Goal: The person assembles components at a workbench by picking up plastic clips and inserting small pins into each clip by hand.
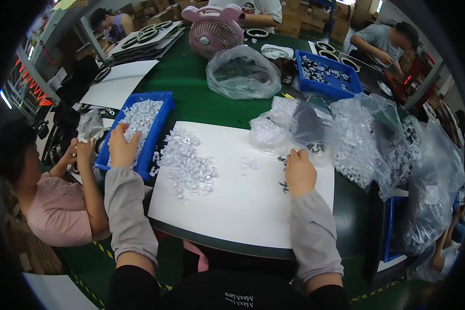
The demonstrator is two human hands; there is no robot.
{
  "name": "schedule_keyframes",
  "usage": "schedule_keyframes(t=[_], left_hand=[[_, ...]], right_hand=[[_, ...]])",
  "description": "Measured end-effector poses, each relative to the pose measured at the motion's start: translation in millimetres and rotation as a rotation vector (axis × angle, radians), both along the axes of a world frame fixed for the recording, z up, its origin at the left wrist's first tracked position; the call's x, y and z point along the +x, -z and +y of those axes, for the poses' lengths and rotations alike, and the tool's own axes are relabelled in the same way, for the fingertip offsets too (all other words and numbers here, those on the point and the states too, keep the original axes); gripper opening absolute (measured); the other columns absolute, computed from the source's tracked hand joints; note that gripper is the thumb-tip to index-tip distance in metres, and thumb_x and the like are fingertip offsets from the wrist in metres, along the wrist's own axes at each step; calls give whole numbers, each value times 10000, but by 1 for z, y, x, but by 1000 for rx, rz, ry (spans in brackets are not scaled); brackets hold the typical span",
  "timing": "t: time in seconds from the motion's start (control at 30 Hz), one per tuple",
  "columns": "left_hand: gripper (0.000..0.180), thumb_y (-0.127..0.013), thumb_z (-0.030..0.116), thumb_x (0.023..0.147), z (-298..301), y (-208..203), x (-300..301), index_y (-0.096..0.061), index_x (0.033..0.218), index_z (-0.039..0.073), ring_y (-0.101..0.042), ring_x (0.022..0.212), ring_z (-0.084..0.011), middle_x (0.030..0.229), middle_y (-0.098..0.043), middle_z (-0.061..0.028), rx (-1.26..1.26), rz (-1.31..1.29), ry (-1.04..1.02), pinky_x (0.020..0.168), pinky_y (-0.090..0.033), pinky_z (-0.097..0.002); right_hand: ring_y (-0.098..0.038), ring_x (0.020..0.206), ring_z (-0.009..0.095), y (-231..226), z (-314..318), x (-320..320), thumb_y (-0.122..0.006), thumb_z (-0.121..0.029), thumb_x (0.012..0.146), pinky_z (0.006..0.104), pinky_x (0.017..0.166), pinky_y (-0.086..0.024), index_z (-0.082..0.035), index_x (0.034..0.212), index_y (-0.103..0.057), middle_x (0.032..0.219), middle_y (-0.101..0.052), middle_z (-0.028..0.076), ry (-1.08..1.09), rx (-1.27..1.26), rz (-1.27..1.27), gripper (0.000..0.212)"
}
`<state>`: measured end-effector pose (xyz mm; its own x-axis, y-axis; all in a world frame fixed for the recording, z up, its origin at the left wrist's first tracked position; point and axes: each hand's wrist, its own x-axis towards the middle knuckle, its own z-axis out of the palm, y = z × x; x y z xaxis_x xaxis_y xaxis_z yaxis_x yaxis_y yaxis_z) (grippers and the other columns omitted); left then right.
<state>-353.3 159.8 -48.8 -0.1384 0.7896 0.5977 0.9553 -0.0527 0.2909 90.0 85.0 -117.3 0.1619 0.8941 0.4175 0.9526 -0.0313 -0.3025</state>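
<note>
My left hand [123, 149] hangs over a blue bin [163, 116] heaped with small white plastic parts [143, 113]. Its thumb and fingers are apart, and I see nothing between them. On the right of a white board [232, 217], my right hand [301, 173] is closed with its fingertips down, beside a few small dark parts [283, 175]. What its fingers hold, if anything, is hidden. A loose pile of white, partly clear pieces [187, 164] spreads over the board's left. Tiny pale pieces [250, 164] lie near its middle.
Clear bags of white parts [270, 132] rest on the board's far right corner, with bulging bags [354, 144] beyond. Farther back are an open plastic bag [243, 75], a pink fan [214, 37] and a blue tray [328, 77] of dark and white parts. A co-worker [62, 201] sits at left.
</note>
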Motion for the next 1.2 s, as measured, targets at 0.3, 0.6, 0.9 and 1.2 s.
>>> schedule_keyframes(t=[0.3,0.6,0.9,1.2], left_hand=[[123,-680,114,759,-7,4,115,-650,835,22,-603,789,-294,826,-622,-130,-283,-174,603,707,-476,-347],[158,-638,172,784,6,14,156,-663,840,26,-606,786,-300,839,-630,-146,-516,37,640,703,-481,-376],[194,-672,278,773,-1,24,145,-651,796,86,-612,817,-295,821,-658,-104,-765,190,616,730,-465,-408],[181,-601,201,877,-36,16,193,-551,951,44,-589,679,-220,814,-629,-117,-488,-608,694,705,-460,-317]], right_hand=[[-620,800,284,-8,7,12,-564,-88,767,393,660,-515,-59,807,-642,891,-598,95,-58,-252,-107,92],[-609,822,282,-24,-4,13,-599,-63,731,388,685,-512,-64,797,-632,876,-590,100,-255,-337,-160,74],[-563,674,253,-30,-16,14,-628,-33,697,358,593,-453,0,736,-548,775,-561,117,-320,-161,434,96],[-526,554,156,3,-22,24,-645,-9,748,271,534,-438,25,826,-602,734,-590,100,-232,-84,723,95]])
